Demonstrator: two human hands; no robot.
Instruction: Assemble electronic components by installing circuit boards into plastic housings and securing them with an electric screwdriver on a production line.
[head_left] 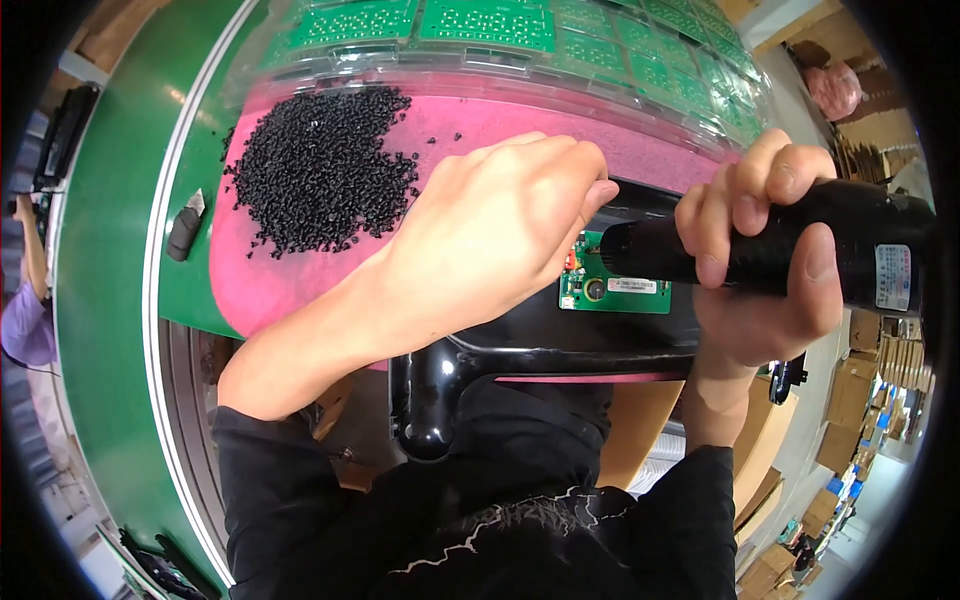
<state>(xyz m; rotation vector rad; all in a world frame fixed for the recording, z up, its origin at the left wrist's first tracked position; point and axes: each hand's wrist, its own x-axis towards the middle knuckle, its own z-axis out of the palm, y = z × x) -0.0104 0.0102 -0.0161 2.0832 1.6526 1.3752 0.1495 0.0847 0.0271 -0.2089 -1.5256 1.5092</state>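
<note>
My right hand (765,225) is wrapped round a black cylindrical electric screwdriver (660,252) with a pale label near its rear. Its narrower front end points left, over a small green circuit board (640,298). That board lies in a glossy black plastic housing (570,350), whose rounded arm (428,410) sticks out toward me. Reaching across from the left, my left hand (510,210) has its fingers curled and pressed together above the board's left side. What they pinch, if anything, is hidden. The screwdriver's tip does not show clearly.
A heap of small black screws (320,170) lies on the pink mat (270,300). Clear plastic trays (490,70) of green circuit boards stand along the far side. A short dark-wrapped tool (183,232) rests left of the mat. Another person's purple sleeve (30,325) shows far left.
</note>
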